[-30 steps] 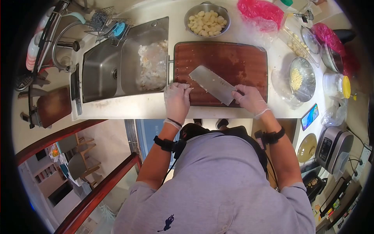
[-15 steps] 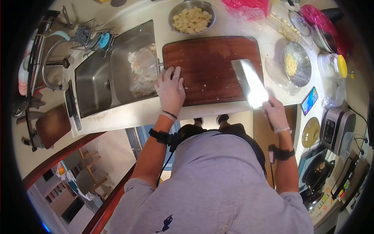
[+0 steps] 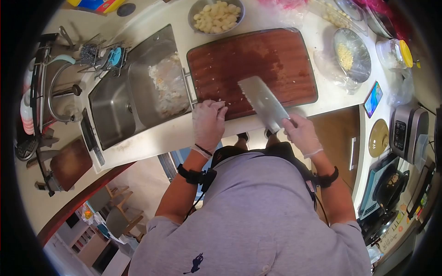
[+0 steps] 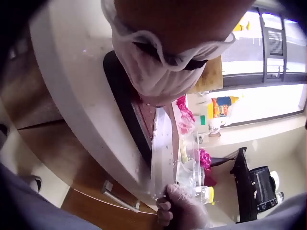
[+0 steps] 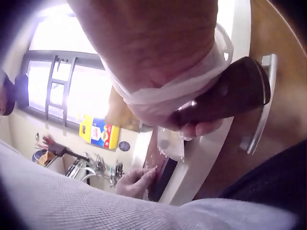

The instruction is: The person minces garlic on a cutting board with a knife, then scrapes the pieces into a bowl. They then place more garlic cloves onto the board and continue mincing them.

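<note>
My gloved right hand (image 3: 301,135) grips the dark handle of a cleaver (image 3: 264,103). Its broad blade slants over the front of the brown cutting board (image 3: 248,57), tip pointing back and left. Pale chopped bits cling along the blade's edge. At the board's front left corner is my gloved left hand (image 3: 209,122), its fingers drawn together. A small pale bit shows right at its fingertips in the right wrist view; whether the left hand (image 5: 136,184) pinches it I cannot tell. More pale crumbs are scattered on the board.
Behind the board stands a metal bowl (image 3: 216,28) of peeled garlic cloves. A double sink (image 3: 110,115) is at left, with a plastic bag of peelings (image 3: 165,85). To the right are a plastic-lined bowl (image 3: 361,69) of chopped garlic, a phone (image 3: 373,100) and a yellow-lidded jar (image 3: 391,54).
The cleaver swung right and then back left over the board. My left hand, spread at the board's left edge half a second ago, has its fingers together nearer the front corner. The head view has tilted.
</note>
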Demonstrator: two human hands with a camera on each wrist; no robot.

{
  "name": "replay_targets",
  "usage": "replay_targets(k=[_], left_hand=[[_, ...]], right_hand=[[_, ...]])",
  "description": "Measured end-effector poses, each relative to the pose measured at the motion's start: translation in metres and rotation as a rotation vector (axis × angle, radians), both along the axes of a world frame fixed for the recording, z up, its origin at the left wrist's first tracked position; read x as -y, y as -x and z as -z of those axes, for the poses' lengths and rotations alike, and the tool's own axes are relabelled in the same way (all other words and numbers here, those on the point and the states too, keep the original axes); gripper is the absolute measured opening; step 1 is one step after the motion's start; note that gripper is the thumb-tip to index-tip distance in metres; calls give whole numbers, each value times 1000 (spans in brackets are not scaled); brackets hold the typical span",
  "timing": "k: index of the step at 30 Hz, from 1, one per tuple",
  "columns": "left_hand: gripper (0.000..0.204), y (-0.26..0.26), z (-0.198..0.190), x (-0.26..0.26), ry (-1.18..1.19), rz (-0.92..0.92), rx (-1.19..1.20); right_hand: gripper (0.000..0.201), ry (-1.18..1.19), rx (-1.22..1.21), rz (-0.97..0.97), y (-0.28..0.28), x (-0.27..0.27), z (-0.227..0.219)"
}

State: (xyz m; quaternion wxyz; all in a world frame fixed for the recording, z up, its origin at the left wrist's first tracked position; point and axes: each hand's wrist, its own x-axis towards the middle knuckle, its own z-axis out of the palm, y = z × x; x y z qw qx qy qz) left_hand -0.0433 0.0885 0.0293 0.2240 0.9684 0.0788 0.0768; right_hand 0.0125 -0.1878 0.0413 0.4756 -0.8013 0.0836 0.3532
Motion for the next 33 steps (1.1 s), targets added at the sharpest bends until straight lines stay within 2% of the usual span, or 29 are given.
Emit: replay_targets(k=[2, 6, 14, 18, 23, 24, 29, 30, 33], left_hand=[[16, 0, 5, -3, 28, 22, -50], [15, -6, 14, 5, 57, 5, 32], [12, -15, 13, 9, 101, -6, 79], [10, -27, 3, 17, 46, 54, 52], [10, -74, -29, 54, -37, 162, 156], [10, -90, -35, 65, -22, 219, 215], [15, -172, -55, 145, 46, 453, 419], [21, -183, -56, 162, -67, 471, 352], [24, -197, -56, 201, -108, 496, 380]], right_hand=[[28, 19, 86, -109, -2, -17, -4], [28, 2, 182, -169, -1, -27, 11], [28, -27, -10, -173, -9, -26, 5], [27, -50, -102, -129, -17, -17, -10], [29, -91, -122, 20, -33, 24, -37], [31, -123, -113, 102, -38, 35, -48], [35, -107, 84, 305, -53, 102, -85], [36, -103, 109, 378, -55, 112, -93], [36, -79, 168, 499, -64, 140, -95]])
